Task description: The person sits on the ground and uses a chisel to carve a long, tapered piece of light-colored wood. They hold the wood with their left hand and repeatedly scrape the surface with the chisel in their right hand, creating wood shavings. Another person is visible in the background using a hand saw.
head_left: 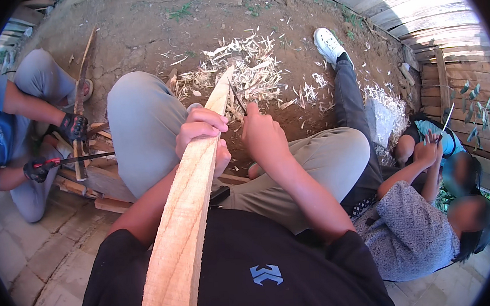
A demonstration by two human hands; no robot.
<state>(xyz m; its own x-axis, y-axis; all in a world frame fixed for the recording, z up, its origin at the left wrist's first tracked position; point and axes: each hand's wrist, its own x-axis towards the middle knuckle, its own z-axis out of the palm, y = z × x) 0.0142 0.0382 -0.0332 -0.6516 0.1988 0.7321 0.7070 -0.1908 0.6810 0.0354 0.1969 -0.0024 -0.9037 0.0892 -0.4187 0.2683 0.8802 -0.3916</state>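
Observation:
A long, pale wooden stake (pixel 177 221) runs from close against my chest out past my knees, narrowing to a point at its far end. My left hand (pixel 202 134) is wrapped round it about two thirds of the way along. Just right of the tip, my right hand (pixel 264 135) is closed in a fist on a knife (pixel 236 96). Its thin dark blade points up and left beside the stake's right edge; whether it touches the wood I cannot tell. My fist hides the knife's handle.
Pale wood shavings (pixel 252 66) litter the brown soil ahead. To the left, a person in black gloves (pixel 75 127) holds a rough wooden strip (pixel 85 76) and a long dark blade (pixel 93 157). At right, people sit near a plank wall (pixel 455 50). Wood pieces (pixel 111 205) lie left of my knee.

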